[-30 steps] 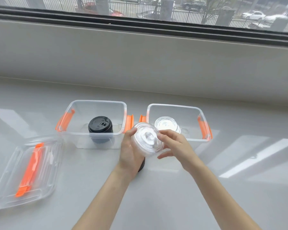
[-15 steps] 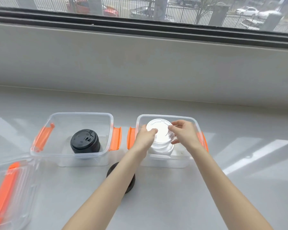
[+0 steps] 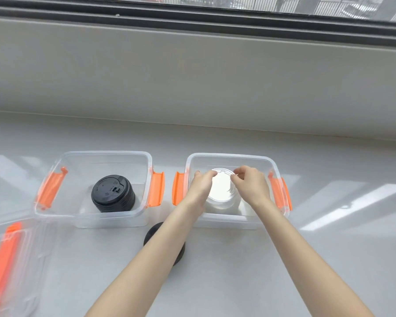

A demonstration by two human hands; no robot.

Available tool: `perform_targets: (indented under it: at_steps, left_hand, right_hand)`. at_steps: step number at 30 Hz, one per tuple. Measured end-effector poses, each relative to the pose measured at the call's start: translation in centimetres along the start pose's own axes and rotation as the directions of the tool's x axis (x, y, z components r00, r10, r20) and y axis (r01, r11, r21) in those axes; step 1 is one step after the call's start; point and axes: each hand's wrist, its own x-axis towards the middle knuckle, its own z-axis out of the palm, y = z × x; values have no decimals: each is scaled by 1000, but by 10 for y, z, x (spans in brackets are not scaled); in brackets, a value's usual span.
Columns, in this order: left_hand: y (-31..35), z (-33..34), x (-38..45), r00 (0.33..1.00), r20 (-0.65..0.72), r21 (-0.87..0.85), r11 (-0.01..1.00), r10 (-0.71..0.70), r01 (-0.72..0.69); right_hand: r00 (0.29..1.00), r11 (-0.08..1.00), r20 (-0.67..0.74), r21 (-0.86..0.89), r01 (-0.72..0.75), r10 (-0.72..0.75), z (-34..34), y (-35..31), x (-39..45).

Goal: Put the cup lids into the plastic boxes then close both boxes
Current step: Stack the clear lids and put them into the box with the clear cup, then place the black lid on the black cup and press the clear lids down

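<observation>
Both hands reach into the right plastic box [image 3: 233, 219], right of frame centre on the desk [image 3: 329, 259]. The left hand [image 3: 200, 186] and right hand [image 3: 252, 185] each have their grip pinched on the rim of the clear lid [image 3: 221, 188] atop a stack inside. The left plastic box [image 3: 96, 218] holds a stack of black lids [image 3: 112, 193]. More black lids [image 3: 154, 232] sit below centre, partly behind the left forearm. A box cover [image 3: 9, 266] lies at lower left.
</observation>
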Motion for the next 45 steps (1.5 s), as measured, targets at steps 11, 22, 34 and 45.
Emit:
perform_targets:
  at_steps: [11, 22, 34, 45]
  left_hand:
    - [11, -57, -59, 977, 80, -180, 967, 198, -182]
    - [-91, -130, -95, 969, -205, 53, 990, 138, -130]
    - [-139, -124, -74, 978, -205, 47, 998, 38, -29]
    - [-131, -161, -105, 971, -237, -19, 999, 29, -35]
  right_hand:
    - [974, 959, -94, 178, 219, -205, -27, -46, -36]
    - [847, 929, 466, 361, 84, -258, 18, -54, -134]
    - [831, 738, 511, 470, -484, 219, 100, -24, -145]
    - [854, 811, 519, 482, -332, 42, 77, -51, -162]
